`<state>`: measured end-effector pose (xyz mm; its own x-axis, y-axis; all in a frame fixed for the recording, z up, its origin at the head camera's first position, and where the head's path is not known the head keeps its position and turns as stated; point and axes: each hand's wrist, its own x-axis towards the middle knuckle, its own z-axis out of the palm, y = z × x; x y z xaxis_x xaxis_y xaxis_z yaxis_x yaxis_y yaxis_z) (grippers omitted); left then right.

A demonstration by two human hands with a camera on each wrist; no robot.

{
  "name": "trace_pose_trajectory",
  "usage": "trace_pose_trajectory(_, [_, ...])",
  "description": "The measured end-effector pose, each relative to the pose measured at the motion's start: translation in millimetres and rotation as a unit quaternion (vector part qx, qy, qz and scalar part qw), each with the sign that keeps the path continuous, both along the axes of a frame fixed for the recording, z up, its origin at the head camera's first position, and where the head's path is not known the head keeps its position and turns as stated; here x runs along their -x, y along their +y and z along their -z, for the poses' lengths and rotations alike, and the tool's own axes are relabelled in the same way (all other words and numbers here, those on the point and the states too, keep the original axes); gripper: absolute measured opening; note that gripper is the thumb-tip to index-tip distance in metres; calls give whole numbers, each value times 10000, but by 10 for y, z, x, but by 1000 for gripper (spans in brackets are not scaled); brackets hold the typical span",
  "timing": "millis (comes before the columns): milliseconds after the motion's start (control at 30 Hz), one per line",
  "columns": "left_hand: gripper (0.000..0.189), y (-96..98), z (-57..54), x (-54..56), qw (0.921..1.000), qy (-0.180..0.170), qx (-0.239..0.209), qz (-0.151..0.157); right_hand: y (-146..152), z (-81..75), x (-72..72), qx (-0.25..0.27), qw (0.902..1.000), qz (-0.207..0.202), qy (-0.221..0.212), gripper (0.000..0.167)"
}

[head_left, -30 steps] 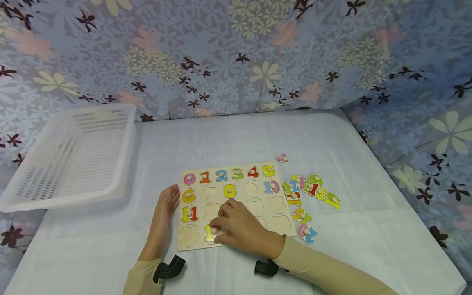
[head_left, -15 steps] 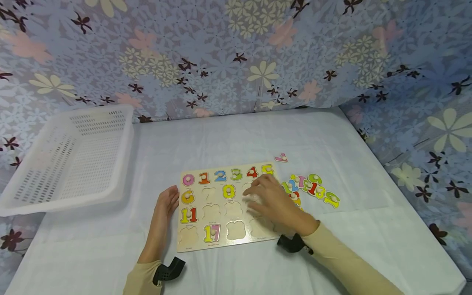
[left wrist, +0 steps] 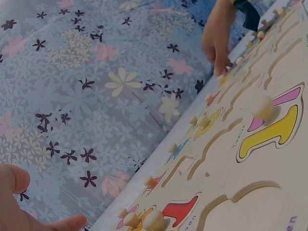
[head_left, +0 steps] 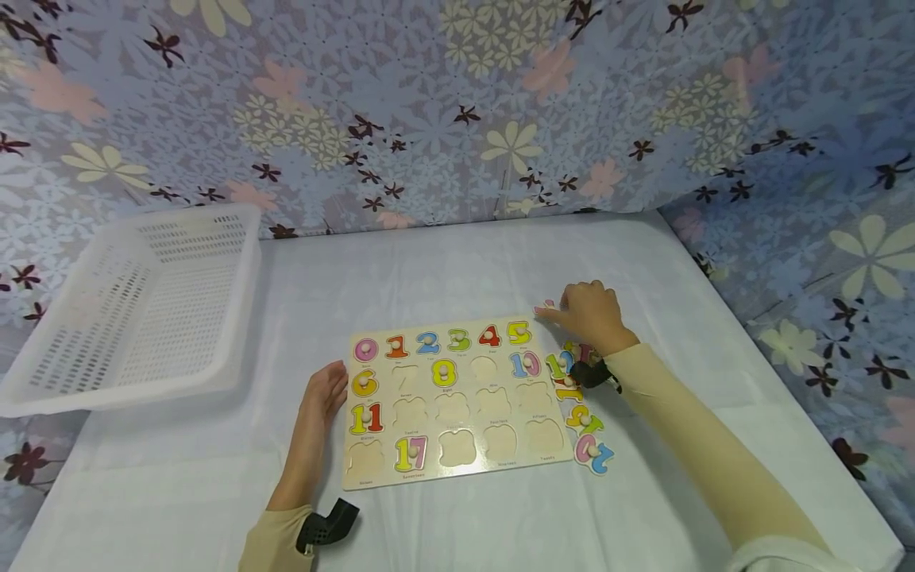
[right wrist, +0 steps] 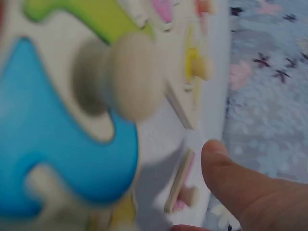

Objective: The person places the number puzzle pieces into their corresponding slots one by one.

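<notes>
number board [head_left: 472,427]: lies flat on the table [head_left: 429,278], taken as landmark. top row filled with pieces 0 to 5. second row holds the 6 [head_left: 364,383], the 8 [head_left: 443,372] and the 10 [head_left: 526,365]. third row holds the 11 [head_left: 366,417]; bottom row, the 17 [head_left: 411,453]. the other recesses are bare.

pink piece [right wrist: 179,184]: on the table, just beyond the board's far right corner, partly hidden in the head view.

right hand [head_left: 592,311]: over the pink piece, beyond that same corner. thumb straight and apart from the piece in the right wrist view; hand open around it, no grip seen. cannot tell whether the other fingers touch it.

left hand [head_left: 326,389]: at the board's left edge, thumb and fingers loosely spread, nothing held. contact with the edge cannot be told.

loose pieces: along the board's right edge, among them a pink-and-blue 20 [head_left: 593,454] near the near right corner; several hidden under the right forearm.

black wrist camera [head_left: 327,524] on the left sleeve, nearer the person than the board. white basket [head_left: 243,318]: well left of the board. floral cloth [head_left: 429,119]: behind the table, beyond the board.
</notes>
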<state>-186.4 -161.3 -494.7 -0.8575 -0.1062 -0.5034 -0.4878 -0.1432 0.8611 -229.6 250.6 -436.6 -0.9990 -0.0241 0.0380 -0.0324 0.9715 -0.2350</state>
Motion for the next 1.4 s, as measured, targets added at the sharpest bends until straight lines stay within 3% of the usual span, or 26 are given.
trace_pose_trajectory(267, [54, 30, -98, 44, 9993, -367, 54, -86, -131, -12, 152, -334, 9982, 243, -438, 49])
trace_pose_trajectory(400, [51, 46, -173, 49, 9986, -516, 96, -77, -122, -51, 159, -168, 9980, 233, -555, 43])
trace_pose_trajectory(500, [50, 62, -241, 51, 9980, -611, 131, -75, -142, -107, 140, 159, 9992, 71, -369, 40])
trace_pose_trajectory(567, [50, 60, -252, 59, 9979, -631, 123, -82, -235, -156, 123, 439, 9987, -201, -133, 39])
trace_pose_trajectory(667, [51, 43, -230, 62, 9982, -583, 125, -112, -551, -204, 78, 793, 9908, -1070, 242, 36])
trace_pose_trajectory(800, [51, 24, -185, 46, 9986, -484, 176, -112, -1156, -160, -23, 982, 9594, -2634, 237, 34])
trace_pose_trajectory(900, [52, 48, -201, 17, 9988, -443, 181, -89, -1523, -85, -94, 1009, 9339, -3428, -45, 34])
trace_pose_trajectory(1000, [53, 69, -215, -40, 9993, -301, 231, -3, -1737, -15, -127, 902, 9264, -3650, -209, 31])
trace_pose_trajectory(1167, [57, 96, -226, -97, 9999, -36, 126, 87, -1824, 48, -142, 755, 9320, -3532, -302, 30])
trace_pose_trajectory(1400, [53, 59, -151, 33, 9994, -335, -8, 26, -1834, 47, -166, 636, 9323, -3552, -234, 31])
